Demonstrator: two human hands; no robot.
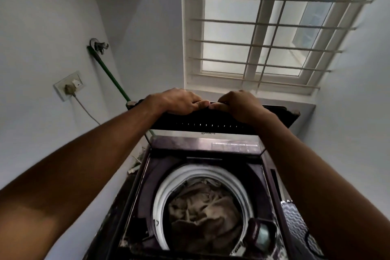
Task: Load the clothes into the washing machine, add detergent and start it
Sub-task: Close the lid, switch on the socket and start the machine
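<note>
A dark purple top-loading washing machine point(145, 175) stands below me with its lid point(202, 125) raised upright. My left hand point(179, 101) and my right hand point(238, 104) both grip the lid's top edge, side by side, thumbs nearly touching. The round white-rimmed drum point(162, 192) is uncovered and holds crumpled beige clothes point(202, 209). A dark detergent cap or cup point(261, 236) sits at the drum's front right corner.
A barred window point(263, 27) fills the wall behind the machine. On the left wall are a tap with a green hose point(109, 74) and a socket with a plug and cable point(70, 87). A patterned cloth point(295, 224) lies at the right of the machine.
</note>
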